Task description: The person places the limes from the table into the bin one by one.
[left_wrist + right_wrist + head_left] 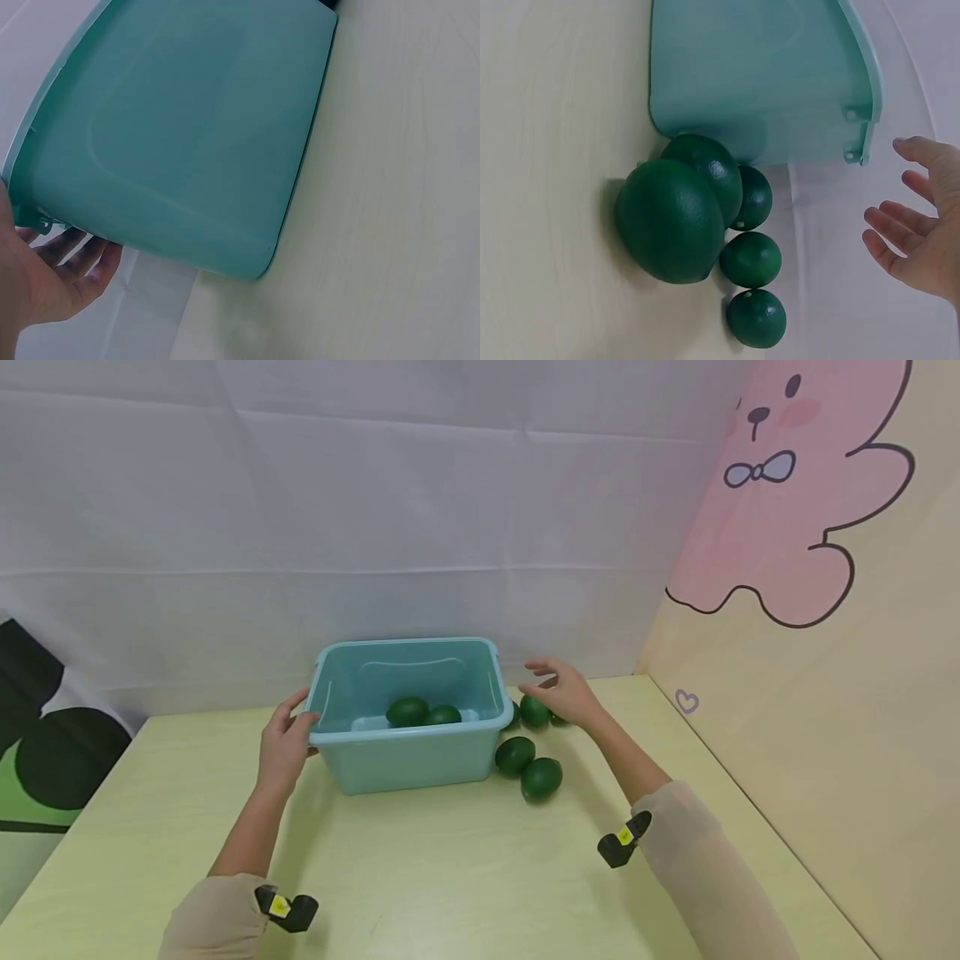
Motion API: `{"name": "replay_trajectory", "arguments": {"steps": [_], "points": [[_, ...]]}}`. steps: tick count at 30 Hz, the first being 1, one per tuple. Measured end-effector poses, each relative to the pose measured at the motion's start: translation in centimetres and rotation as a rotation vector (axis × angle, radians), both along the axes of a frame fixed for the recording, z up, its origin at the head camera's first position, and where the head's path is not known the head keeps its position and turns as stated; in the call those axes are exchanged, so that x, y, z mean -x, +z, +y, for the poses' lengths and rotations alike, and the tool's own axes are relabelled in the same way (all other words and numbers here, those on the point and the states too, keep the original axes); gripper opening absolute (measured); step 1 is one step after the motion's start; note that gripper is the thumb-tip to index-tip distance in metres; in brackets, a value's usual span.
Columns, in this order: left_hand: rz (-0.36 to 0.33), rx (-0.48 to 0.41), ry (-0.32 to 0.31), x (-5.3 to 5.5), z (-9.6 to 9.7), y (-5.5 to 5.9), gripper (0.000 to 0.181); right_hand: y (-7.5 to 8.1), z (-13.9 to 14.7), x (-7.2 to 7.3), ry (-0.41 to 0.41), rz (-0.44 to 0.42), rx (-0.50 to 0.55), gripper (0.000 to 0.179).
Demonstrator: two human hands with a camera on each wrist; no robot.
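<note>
A light teal plastic bin (412,760) stands on the table with two dark green limes (407,712) visible inside. At its left end, my left hand (283,743) holds the rim, and the left wrist view shows its fingers against the outside of the end wall (180,135). Over on the right, my right hand (566,695) is raised just above several limes (542,779) on the table. Its fingers are spread and slightly bent, with nothing between them. The right wrist view shows this hand (922,217) apart from both the limes (671,221) and the bin.
A white cloth (375,527) hangs behind the bin as a backdrop. On the right rises a beige wall (825,735) with a pink cartoon figure. The pale yellow table (450,877) extends in front of the bin.
</note>
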State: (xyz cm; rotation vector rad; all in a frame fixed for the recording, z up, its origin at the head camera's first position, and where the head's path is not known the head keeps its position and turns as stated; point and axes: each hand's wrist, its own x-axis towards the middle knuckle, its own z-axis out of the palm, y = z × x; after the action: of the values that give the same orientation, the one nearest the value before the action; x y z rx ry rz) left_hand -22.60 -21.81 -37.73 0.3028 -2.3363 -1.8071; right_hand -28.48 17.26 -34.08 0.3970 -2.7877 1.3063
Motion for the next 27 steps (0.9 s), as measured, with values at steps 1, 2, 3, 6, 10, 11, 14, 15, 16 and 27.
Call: {"name": "replay_trajectory", "arguments": {"steps": [1,2,3,6,10,11,14,15,16,27], "points": [[0.0,-0.004,-0.002,0.0,0.0,0.0,0.053,-0.1,0.2,0.0,0.007,-0.004,-0.006,0.047],[-0.001,-0.004,-0.005,0.0,0.0,0.0,0.053,-0.3,0.5,-0.1,0.015,-0.009,-0.015,0.047],[-0.002,-0.004,-0.008,-0.1,0.0,0.1,0.053,-0.6,0.7,-0.1,0.033,-0.02,-0.031,0.046],[-0.01,0.0,-0.011,-0.1,-0.1,0.2,0.054,-1.5,1.6,-0.2,0.095,-0.073,-0.09,0.045],[-0.023,-0.006,-0.023,0.0,-0.3,0.4,0.056,-2.7,2.7,-0.6,0.19,-0.157,-0.161,0.046],[-0.025,-0.005,-0.026,0.0,-0.3,0.4,0.056,-3.0,2.8,-0.6,0.207,-0.175,-0.169,0.045],[-0.03,0.003,-0.028,0.0,-0.4,0.7,0.057,-3.7,3.3,-0.9,0.26,-0.212,-0.197,0.044],[-0.029,0.01,-0.027,0.1,-0.5,0.8,0.057,-3.9,3.4,-0.9,0.275,-0.229,-0.205,0.044],[-0.028,0.017,-0.028,0.1,-0.5,0.9,0.057,-4.1,3.5,-1.0,0.288,-0.244,-0.216,0.044],[-0.039,0.112,-0.1,1.8,-1.0,2.6,0.062,-6.0,4.2,-1.6,0.356,-0.351,-0.341,0.053]]}}
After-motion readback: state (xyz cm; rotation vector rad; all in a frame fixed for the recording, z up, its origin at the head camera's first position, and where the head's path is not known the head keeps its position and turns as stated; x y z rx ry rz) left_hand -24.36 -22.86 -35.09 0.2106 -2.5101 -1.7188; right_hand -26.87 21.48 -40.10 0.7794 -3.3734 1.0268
